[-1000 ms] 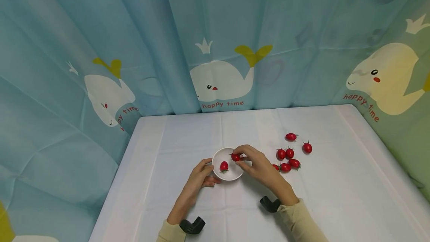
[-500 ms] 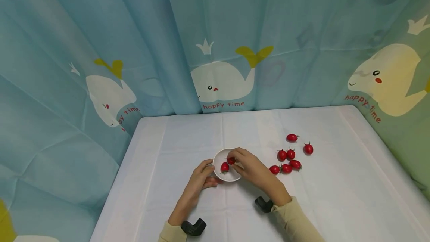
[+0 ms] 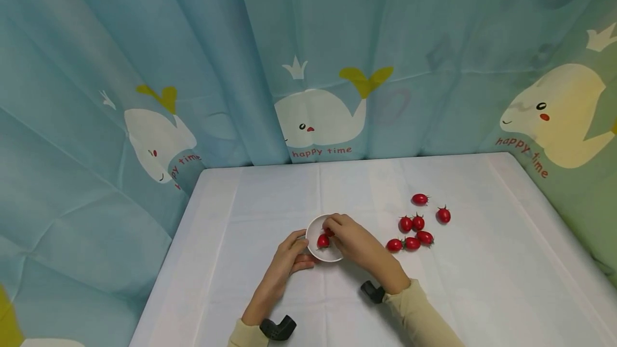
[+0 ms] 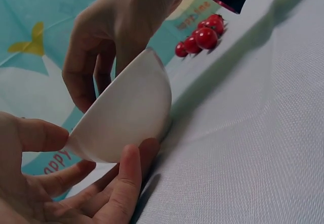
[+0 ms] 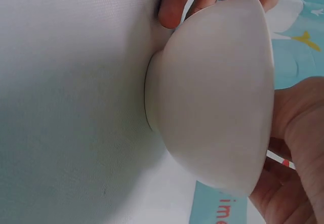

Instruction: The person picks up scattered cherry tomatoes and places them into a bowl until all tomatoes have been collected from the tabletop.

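A small white bowl (image 3: 314,227) stands on the white-covered table. My left hand (image 3: 286,260) holds it from the left, thumb at the rim and fingers low against its side, as the left wrist view shows. One red cherry tomato (image 3: 323,241) lies inside the bowl. My right hand (image 3: 355,241) reaches over the right rim with its fingertips down in the bowl. They pinch a second cherry tomato (image 3: 329,232), mostly hidden under the fingers, right beside the first. In the right wrist view the bowl wall (image 5: 217,92) hides the fingertips.
Several cherry tomatoes (image 3: 412,243) with green stems lie loose on the table (image 3: 482,283) to the right of the bowl. A blue curtain (image 3: 217,68) printed with whales hangs behind the table's far edge. A black device (image 3: 278,329) sits at each wrist.
My right hand has moved left and down into the bowl, bringing the pinched cherry tomato from the right rim to beside the other one. My left hand keeps its hold on the bowl.
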`<state>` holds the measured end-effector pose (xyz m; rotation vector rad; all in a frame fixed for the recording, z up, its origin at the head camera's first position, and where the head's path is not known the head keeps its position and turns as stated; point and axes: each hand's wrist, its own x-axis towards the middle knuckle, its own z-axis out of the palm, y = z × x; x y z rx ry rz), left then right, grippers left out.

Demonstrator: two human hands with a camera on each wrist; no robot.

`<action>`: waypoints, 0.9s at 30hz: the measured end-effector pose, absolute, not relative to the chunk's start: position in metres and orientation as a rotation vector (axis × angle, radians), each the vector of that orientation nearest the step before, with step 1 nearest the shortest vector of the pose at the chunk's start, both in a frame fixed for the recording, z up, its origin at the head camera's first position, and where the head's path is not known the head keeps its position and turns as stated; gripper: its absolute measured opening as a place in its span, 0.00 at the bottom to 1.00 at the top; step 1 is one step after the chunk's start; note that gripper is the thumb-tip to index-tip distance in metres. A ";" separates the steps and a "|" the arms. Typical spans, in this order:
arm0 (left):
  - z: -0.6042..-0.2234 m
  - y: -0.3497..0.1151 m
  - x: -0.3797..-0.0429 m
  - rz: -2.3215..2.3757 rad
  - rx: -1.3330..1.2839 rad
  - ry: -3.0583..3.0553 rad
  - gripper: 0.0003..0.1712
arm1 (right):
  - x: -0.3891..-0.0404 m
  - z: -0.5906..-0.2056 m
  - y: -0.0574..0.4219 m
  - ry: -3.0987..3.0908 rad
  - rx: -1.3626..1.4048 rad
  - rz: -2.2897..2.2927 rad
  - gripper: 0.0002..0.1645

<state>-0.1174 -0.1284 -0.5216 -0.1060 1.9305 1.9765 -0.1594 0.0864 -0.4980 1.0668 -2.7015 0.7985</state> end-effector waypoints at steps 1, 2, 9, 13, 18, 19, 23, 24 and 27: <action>-0.522 -0.128 -0.117 1.977 -0.104 1.923 0.29 | -0.159 -0.498 0.086 -2.703 1.073 0.781 0.12; -0.523 -0.128 -0.117 1.980 -0.097 1.916 0.29 | -0.159 -0.498 0.086 -2.704 1.077 0.763 0.12; -0.524 -0.129 -0.118 2.003 -0.087 1.878 0.30 | -0.158 -0.494 0.081 -2.757 1.080 0.617 0.14; -0.524 -0.131 -0.122 2.021 -0.092 1.866 0.30 | -0.160 -0.491 0.077 -2.785 1.068 0.570 0.16; -0.524 -0.132 -0.122 2.017 -0.091 1.858 0.31 | -0.160 -0.491 0.077 -2.753 1.103 0.537 0.14; -0.524 -0.133 -0.121 2.016 -0.094 1.855 0.32 | -0.160 -0.491 0.077 -2.747 1.111 0.539 0.14; -0.524 -0.133 -0.120 2.011 -0.090 1.847 0.32 | -0.158 -0.492 0.079 -2.736 1.114 0.572 0.13; -0.524 -0.133 -0.120 2.010 -0.087 1.847 0.32 | -0.157 -0.492 0.079 -2.739 1.112 0.578 0.12; -0.524 -0.132 -0.120 2.011 -0.093 1.848 0.31 | -0.157 -0.491 0.080 -2.753 1.104 0.594 0.11</action>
